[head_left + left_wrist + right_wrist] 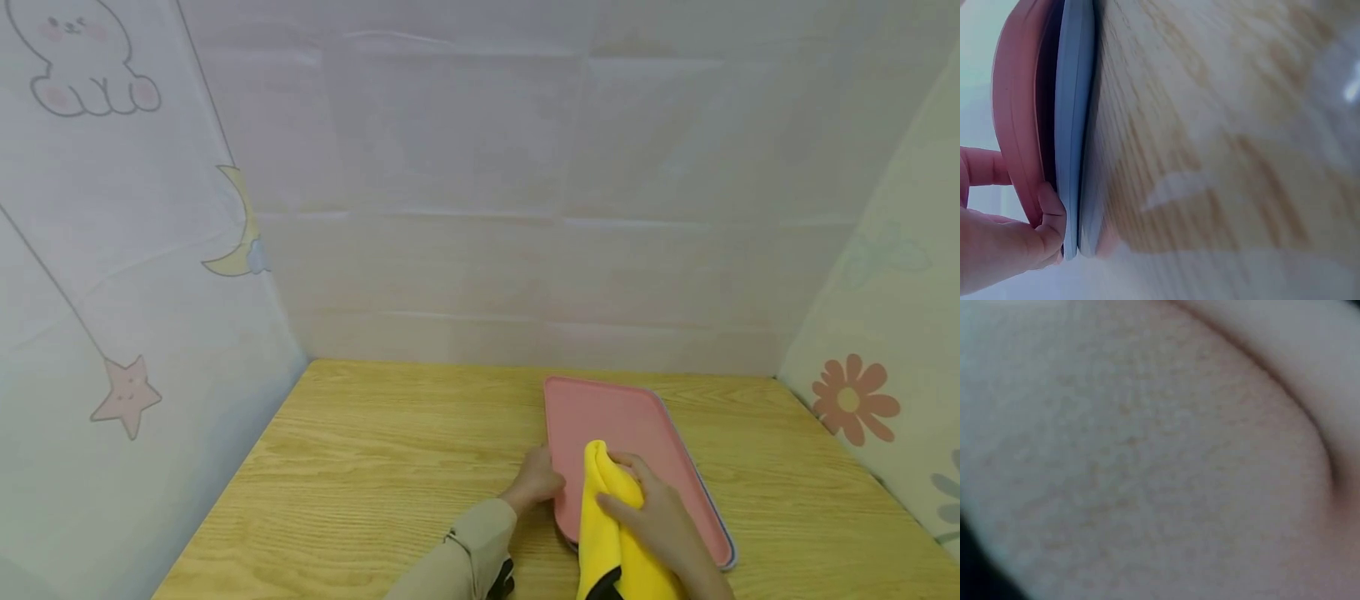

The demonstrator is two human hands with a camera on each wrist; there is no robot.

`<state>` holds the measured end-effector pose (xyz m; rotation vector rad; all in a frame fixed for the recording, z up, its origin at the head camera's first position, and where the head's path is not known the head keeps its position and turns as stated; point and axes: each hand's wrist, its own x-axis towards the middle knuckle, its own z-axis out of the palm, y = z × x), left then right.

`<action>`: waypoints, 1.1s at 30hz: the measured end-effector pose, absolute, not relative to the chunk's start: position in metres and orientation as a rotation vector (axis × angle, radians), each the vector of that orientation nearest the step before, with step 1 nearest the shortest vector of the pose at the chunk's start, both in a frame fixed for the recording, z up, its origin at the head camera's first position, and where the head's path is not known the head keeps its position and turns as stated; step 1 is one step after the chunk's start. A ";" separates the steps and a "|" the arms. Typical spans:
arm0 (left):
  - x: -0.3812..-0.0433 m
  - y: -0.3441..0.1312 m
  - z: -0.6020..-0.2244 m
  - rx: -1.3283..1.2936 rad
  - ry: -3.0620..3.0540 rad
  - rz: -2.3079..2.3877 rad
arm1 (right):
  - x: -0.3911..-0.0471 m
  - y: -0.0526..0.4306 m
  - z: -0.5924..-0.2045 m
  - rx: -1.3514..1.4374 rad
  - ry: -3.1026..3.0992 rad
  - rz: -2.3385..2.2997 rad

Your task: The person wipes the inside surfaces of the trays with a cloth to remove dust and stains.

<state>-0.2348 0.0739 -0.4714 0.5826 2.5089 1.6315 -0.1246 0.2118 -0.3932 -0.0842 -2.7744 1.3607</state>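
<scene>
A pink tray lies on top of a blue tray, whose edge shows along the right side in the head view. My left hand pinches the pink tray's left rim; in the left wrist view, thumb and fingers lie on either side of it, and a dark gap parts the two trays. Over the near part of the pink tray, my right hand grips a folded yellow cloth with a black edge. Only blurred skin fills the right wrist view.
The trays are on a wood-grain table, right of its middle. A pale sheet hangs behind the table, and printed sheets with a star and a flower flank it left and right.
</scene>
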 end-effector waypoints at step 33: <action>-0.197 -0.018 -0.422 0.367 2.473 1.882 | -0.141 0.158 -0.397 0.255 -2.688 1.564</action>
